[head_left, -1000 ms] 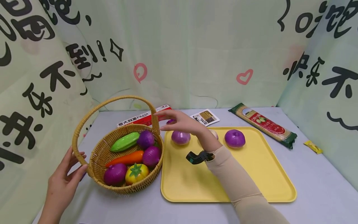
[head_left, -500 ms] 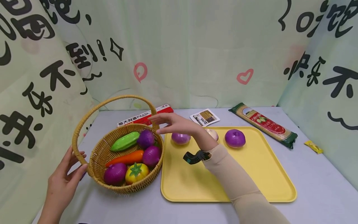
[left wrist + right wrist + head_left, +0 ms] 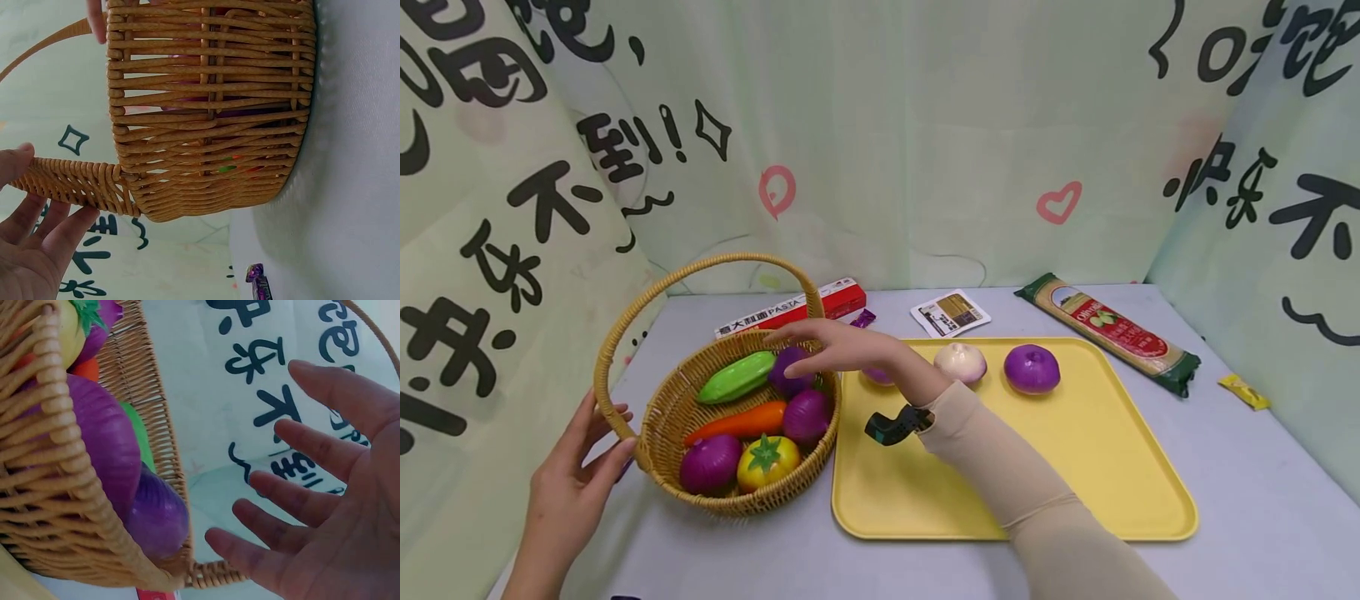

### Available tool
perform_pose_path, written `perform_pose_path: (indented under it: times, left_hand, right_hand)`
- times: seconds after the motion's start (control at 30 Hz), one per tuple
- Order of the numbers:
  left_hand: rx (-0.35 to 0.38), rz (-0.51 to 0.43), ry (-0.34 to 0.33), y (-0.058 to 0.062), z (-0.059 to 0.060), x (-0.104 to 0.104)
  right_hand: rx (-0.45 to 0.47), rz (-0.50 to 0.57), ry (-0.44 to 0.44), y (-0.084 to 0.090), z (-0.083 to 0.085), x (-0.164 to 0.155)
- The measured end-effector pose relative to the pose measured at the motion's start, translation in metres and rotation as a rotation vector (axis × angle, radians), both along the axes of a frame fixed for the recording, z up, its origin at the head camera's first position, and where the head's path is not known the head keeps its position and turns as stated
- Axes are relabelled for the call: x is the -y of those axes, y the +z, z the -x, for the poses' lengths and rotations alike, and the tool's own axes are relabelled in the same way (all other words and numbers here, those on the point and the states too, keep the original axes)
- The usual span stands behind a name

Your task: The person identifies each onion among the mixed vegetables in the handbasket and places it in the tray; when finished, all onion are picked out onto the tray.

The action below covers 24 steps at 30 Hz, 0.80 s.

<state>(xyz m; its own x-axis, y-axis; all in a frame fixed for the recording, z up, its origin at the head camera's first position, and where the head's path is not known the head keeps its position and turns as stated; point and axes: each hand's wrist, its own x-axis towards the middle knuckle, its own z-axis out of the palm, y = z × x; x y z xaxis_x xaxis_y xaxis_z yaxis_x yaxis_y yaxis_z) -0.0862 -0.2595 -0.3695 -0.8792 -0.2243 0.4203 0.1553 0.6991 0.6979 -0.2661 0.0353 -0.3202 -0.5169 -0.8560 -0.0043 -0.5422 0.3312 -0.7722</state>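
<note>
A wicker basket [image 3: 775, 502] stands at the left with its tall handle [image 3: 700, 268] upright. My left hand [image 3: 568, 492] pinches the handle's left base, thumb on one side and fingers on the other in the left wrist view. Over the basket's right rim hovers my right hand [image 3: 842, 346], fingers spread and holding nothing in the right wrist view. Inside lie a green cucumber-like vegetable [image 3: 736, 380], a carrot [image 3: 745, 423], a yellow tomato [image 3: 767, 462] with green leaves, and purple onions [image 3: 711, 465]. The right hand partly covers a darker purple onion [image 3: 156, 515] in the head view.
Right of the basket lies a yellow tray [image 3: 1075, 467] bearing a white onion [image 3: 961, 363], a purple onion [image 3: 1032, 369] and another half behind my wrist. Behind are a red pasta box [image 3: 842, 298], a white packet [image 3: 950, 313], a pasta bag [image 3: 1108, 332] and a yellow wrapper [image 3: 1243, 391].
My right hand has left the right side of the basket's handle and moved left and toward me, over the rim. The left hand and basket have stayed in place.
</note>
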Motion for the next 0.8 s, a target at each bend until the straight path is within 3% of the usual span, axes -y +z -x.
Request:
perform_pose_path:
  times: [0.3,0.8]
  left_hand:
    - [-0.007,-0.009,-0.017,0.000,-0.001,-0.001]
    - [-0.046,-0.021,-0.023,-0.001,0.000,-0.001]
  right_hand:
    - [-0.230,-0.167,-0.034,-0.009,0.004,0.025]
    - [-0.228,-0.270,-0.064,-0.011,0.016,0.052]
